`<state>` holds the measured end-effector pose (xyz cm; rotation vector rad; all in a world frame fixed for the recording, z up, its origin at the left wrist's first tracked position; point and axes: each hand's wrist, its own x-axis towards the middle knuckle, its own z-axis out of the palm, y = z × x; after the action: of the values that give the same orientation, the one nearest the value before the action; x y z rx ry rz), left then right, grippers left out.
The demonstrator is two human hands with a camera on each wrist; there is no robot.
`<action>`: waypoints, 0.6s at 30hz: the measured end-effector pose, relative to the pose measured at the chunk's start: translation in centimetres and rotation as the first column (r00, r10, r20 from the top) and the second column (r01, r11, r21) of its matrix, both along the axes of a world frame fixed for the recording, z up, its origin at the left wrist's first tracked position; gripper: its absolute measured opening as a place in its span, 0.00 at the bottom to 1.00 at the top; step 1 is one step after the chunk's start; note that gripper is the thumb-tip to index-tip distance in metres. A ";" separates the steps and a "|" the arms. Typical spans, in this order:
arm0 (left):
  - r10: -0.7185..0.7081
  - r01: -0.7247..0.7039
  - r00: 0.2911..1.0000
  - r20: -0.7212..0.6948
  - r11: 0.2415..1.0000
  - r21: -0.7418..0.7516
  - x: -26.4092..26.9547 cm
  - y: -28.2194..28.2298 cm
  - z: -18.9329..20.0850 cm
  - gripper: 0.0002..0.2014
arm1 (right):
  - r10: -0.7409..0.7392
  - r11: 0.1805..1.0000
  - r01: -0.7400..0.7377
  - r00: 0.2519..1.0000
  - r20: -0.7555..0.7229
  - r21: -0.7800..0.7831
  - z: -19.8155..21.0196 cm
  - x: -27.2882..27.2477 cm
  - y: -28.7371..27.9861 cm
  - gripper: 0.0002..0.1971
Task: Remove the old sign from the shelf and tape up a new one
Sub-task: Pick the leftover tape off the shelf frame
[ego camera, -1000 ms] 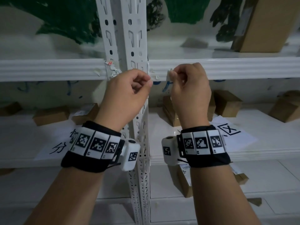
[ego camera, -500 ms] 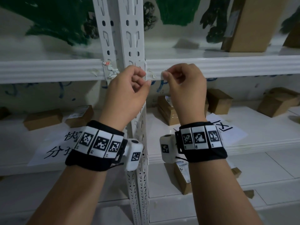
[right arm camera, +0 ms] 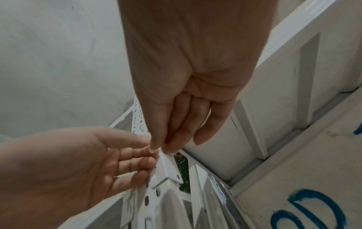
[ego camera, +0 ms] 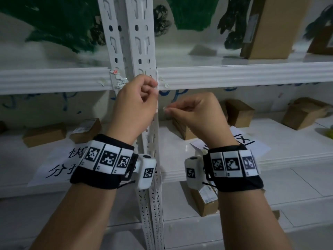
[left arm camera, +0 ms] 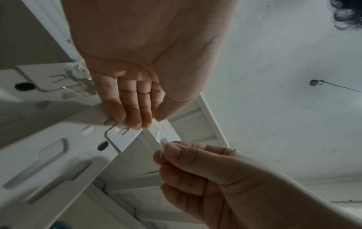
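On the left of the lower shelf (ego camera: pixel 21 156) lies a handwritten sheet (ego camera: pixel 59 165) beside small boxes (ego camera: pixel 45 134). Your left hand (ego camera: pixel 134 107) is at the white post (ego camera: pixel 144 51), fingers curled and tips against its edge just below the beam (ego camera: pixel 234 76); whether it pinches anything you cannot tell. Torn bits of the old sign (ego camera: pixel 119 80) cling to the post and beam just left of it. Your right hand (ego camera: pixel 194 114) sits lower, right of the post, thumb and forefinger pinching a small whitish scrap (left arm camera: pixel 163 143), with clear tape (left arm camera: pixel 157 132) running from it toward your left fingertips (left arm camera: pixel 137 122). A second sheet (ego camera: pixel 252 145) lies behind your right wrist, boxes further right.
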<state>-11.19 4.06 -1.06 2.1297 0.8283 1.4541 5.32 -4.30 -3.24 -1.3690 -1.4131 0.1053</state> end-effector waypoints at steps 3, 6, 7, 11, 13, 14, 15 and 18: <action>0.007 -0.007 1.000 -0.001 1.000 -0.012 0.0 0.0 0.0 0.08 | 0.066 0.998 -0.066 0.996 -0.068 -0.002 -0.4 0.0 0.1 0.12; 0.014 -0.014 1.000 -0.023 1.000 -0.006 -0.1 -0.1 0.0 0.09 | 0.092 0.996 -0.092 0.994 -0.057 -0.005 -0.6 0.0 0.0 0.06; 0.015 -0.015 0.999 -0.028 1.000 -0.003 -0.1 -0.1 0.1 0.10 | 0.073 0.997 -0.074 0.997 -0.032 -0.013 -0.7 0.0 -0.1 0.09; 0.004 -0.003 0.999 -0.044 1.000 0.019 0.1 -0.3 0.0 0.18 | 0.053 0.994 -0.055 0.998 -0.026 -0.092 -0.9 0.2 0.1 0.08; 0.025 -0.022 0.997 -0.073 0.999 0.048 0.1 -0.4 -0.1 0.21 | 0.069 0.990 -0.070 0.997 -0.015 -0.123 -1.1 0.2 0.0 0.07; 0.037 -0.031 0.996 -0.086 0.997 0.068 0.2 -0.3 -0.1 0.21 | 0.077 0.988 -0.077 0.997 -0.007 -0.134 -1.2 0.3 0.1 0.08; 0.041 -0.033 0.995 -0.094 0.996 0.085 0.2 -0.3 -0.2 0.22 | 0.083 0.986 -0.082 0.997 0.001 -0.145 -1.3 0.3 0.1 0.09; 0.023 -0.014 0.997 -0.078 0.994 0.105 0.2 -0.3 -0.2 0.24 | 0.115 0.976 -0.109 0.993 0.019 -0.188 -1.5 0.3 0.2 0.13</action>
<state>-10.96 3.75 -1.29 2.2759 0.8186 1.4604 5.63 -4.08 -4.74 -1.4481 -1.5363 0.2993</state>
